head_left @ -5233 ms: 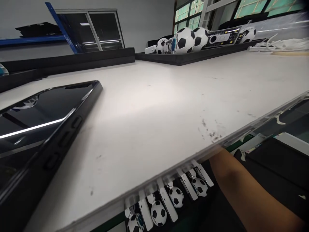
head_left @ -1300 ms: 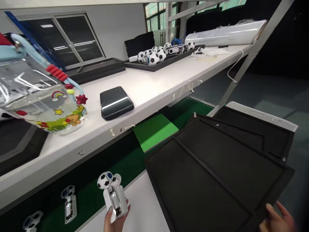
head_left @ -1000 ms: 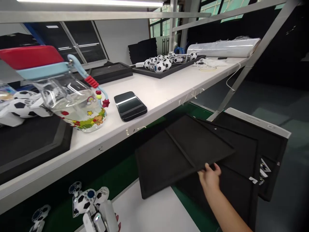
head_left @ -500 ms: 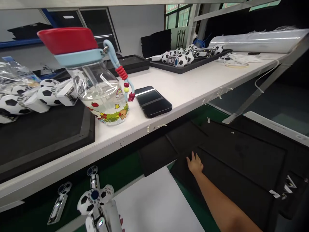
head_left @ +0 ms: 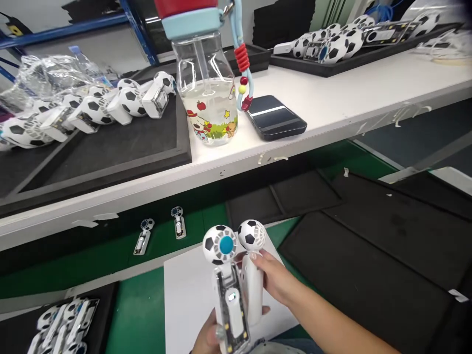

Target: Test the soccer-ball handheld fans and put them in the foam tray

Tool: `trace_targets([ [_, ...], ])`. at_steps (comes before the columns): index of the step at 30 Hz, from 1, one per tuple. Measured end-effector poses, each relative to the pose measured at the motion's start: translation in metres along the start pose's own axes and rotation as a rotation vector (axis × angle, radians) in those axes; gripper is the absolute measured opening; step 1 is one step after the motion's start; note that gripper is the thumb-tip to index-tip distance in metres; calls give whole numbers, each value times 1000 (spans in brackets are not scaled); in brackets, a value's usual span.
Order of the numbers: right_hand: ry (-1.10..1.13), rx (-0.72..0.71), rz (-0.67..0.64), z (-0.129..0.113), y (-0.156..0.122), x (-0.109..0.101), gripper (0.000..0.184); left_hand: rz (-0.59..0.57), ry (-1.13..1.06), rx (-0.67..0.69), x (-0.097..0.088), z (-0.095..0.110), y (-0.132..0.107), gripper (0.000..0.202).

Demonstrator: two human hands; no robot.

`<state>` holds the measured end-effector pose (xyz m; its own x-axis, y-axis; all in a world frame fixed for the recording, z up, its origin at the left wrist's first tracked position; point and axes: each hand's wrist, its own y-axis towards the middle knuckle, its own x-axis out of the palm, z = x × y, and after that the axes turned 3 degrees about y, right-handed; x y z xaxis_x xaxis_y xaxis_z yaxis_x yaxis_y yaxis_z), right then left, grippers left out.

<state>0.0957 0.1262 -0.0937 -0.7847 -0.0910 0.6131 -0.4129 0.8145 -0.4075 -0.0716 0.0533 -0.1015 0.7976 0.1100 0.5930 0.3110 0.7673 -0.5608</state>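
Low in the middle of the view I hold two soccer-ball handheld fans. My left hand (head_left: pixel 206 339) grips the handle of the open fan (head_left: pixel 225 275), whose circuit board shows and whose head has a blue hub. My right hand (head_left: pixel 275 278) is closed round the handle of a white fan (head_left: pixel 252 268) right beside it. Both stand upright over a white sheet (head_left: pixel 184 295) on the green belt (head_left: pixel 132 314).
Black foam trays (head_left: pixel 368 265) lie on the belt to the right. Two fan parts (head_left: pixel 160 231) rest farther back on the belt, and a tray of fans (head_left: pixel 62 324) sits bottom left. On the white shelf (head_left: pixel 332 105) stand a water bottle (head_left: pixel 208 93), a phone (head_left: pixel 275 118) and trays of soccer-ball fans (head_left: pixel 92 105).
My right hand left the black trays and came back to take hold of the white fan beside the open one. The view tilted down and to the left.
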Motion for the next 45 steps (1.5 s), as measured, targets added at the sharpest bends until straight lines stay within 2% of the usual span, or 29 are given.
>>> trace_targets([
  [2,34,-156,93,-5,-2,12,65,-55,236,44,2,7,-13,70],
  [4,16,-267,154,-9,-4,7,68,-110,450,132,4,15,-24,66],
  [5,38,-272,156,-11,-6,1,62,-127,519,167,6,19,-30,64],
  [7,186,-220,100,-16,-13,-12,46,-153,529,197,9,25,-39,56],
  [8,287,-172,50,-18,-18,-17,46,-160,495,207,10,28,-43,50],
  [11,476,-23,-81,-11,-36,-22,63,-153,275,225,10,31,-50,46],
  [12,494,12,-106,-4,-41,-22,61,-134,179,232,9,31,-51,46],
  [14,540,62,-127,17,-50,-22,45,-72,8,228,7,29,-50,46],
  [15,580,81,-115,30,-54,-22,39,-31,-48,220,6,27,-48,44],
  [17,635,132,-51,54,-61,-25,39,59,-108,198,6,24,-46,43],
  [19,574,183,42,72,-69,-30,40,153,-133,182,7,22,-44,47],
  [21,445,241,79,81,-76,-36,34,219,-143,171,8,24,-41,51],
  [23,364,285,41,80,-79,-39,34,258,-118,163,9,26,-39,49],
  [25,289,268,5,74,-76,-38,40,283,-81,175,7,27,-36,44],
  [29,77,176,125,60,-56,-29,41,375,-65,201,2,23,-30,38],
  [33,178,196,150,48,-41,-22,40,483,-131,92,-3,16,-29,35],
  [35,215,227,171,46,-39,-21,37,456,-132,80,-3,12,-32,28],
  [38,279,240,165,48,-44,-19,32,347,-101,52,-1,6,-38,34],
  [42,327,300,108,57,-57,-14,39,241,-52,89,5,2,-45,42],
  [45,317,264,58,56,-65,-9,50,160,12,125,11,4,-49,49],
])
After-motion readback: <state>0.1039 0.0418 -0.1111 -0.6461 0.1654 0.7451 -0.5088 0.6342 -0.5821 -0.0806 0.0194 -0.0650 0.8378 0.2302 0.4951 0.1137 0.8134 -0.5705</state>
